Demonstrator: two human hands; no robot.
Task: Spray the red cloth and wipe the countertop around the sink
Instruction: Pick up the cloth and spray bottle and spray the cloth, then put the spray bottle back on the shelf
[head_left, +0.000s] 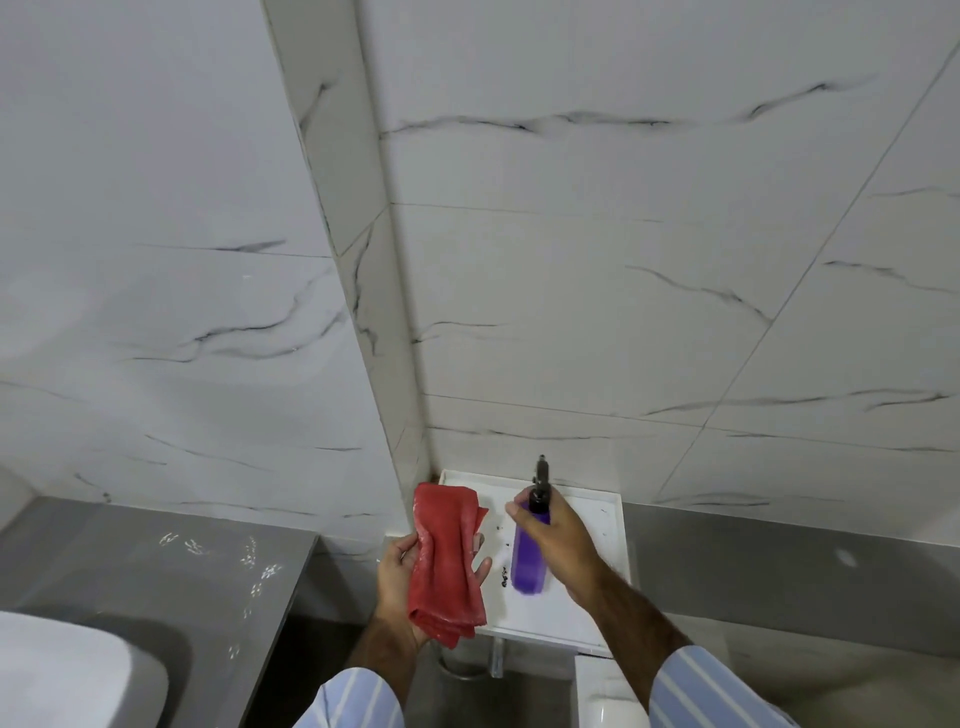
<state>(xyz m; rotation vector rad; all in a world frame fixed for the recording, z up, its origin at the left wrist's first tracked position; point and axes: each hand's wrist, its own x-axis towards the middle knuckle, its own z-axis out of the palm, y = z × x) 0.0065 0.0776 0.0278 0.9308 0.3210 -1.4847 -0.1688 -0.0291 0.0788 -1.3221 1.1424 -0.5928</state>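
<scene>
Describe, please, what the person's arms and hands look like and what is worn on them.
Both hands, left hand and right hand, are bare: no gloves, and no rings or watch that I can see. The forearms are uncovered and hairy. Each arm wears a light blue sleeve with white stripes, pushed up so that it ends well short of the wrist.

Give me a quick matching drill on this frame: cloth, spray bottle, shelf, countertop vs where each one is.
Things:
1. red cloth
2. purple spray bottle
3. white shelf
4. grey countertop

Places or states:
A. fixed in the wall corner, under both hands
B. held in the right hand, nozzle pointing away
C. lower left, beside the white basin
D. draped over the left hand

Pairs: 1-D, 2-B, 3-A, 4-C
</scene>
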